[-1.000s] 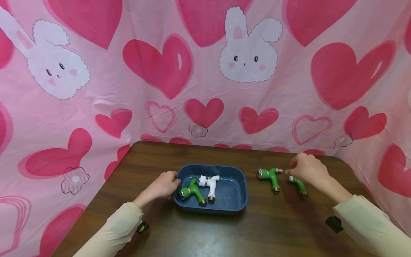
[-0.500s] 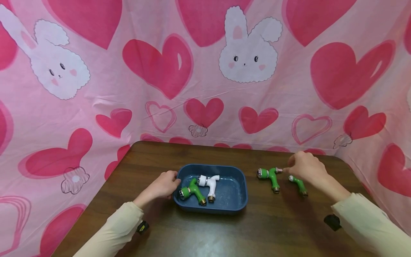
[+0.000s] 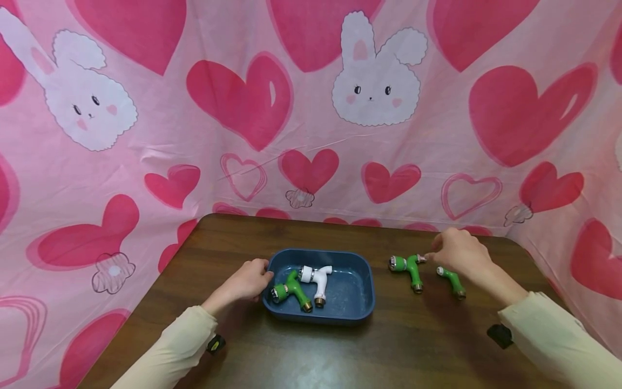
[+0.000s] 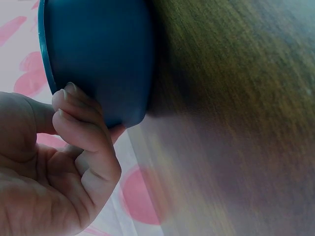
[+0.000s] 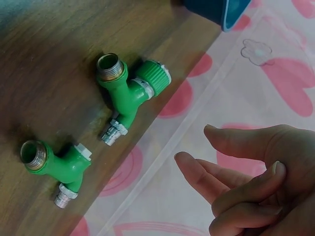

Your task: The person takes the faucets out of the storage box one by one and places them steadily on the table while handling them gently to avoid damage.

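Note:
My left hand [image 3: 245,281] grips the left end of a blue plastic tub [image 3: 323,320]. In the left wrist view its curled fingers press the outer wall and the thumb goes behind the rim. Inside the tub lie a green tap [image 3: 293,290] and a white tap [image 3: 319,279]. My right hand [image 3: 459,253] hovers at the right, thumb and forefinger apart, holding nothing. Its fingertips are nearest the spout of a green tap with a knob [image 5: 128,96], without touching it in the right wrist view. Closer to the wrist lies a green tap body without a knob [image 5: 63,166].
Everything stands on a brown wooden table [image 3: 389,351]. A pink cloth [image 3: 311,129] with hearts and rabbits hangs behind the table and along both sides. Dark devices [image 3: 500,335] show beneath both wrists.
My right hand has drifted slightly left, towards the spout of the knobbed green tap. The left hand, tub and taps have not moved.

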### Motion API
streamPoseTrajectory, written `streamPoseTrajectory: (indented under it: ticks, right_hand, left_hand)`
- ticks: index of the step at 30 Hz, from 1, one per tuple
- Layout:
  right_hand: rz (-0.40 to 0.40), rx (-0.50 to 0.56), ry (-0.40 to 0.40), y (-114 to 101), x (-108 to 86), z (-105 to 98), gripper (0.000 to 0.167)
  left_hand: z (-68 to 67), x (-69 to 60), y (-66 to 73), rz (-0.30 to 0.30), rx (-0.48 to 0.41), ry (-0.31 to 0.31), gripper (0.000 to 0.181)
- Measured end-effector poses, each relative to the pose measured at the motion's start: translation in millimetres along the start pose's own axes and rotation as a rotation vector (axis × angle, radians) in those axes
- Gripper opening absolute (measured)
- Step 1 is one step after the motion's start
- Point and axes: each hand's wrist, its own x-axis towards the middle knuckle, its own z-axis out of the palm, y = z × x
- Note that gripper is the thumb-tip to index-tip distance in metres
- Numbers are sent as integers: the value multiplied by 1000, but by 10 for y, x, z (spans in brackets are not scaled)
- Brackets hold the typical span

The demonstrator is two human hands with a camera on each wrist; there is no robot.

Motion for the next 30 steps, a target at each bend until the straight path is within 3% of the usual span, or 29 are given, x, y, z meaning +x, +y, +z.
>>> streamPoseTrajectory:
  ticks: [30]
  right_hand:
    - [-32, 9, 9, -257, 15, 1, 42]
  left_hand:
    - [-8, -12, 21, -2, -1, 2, 16]
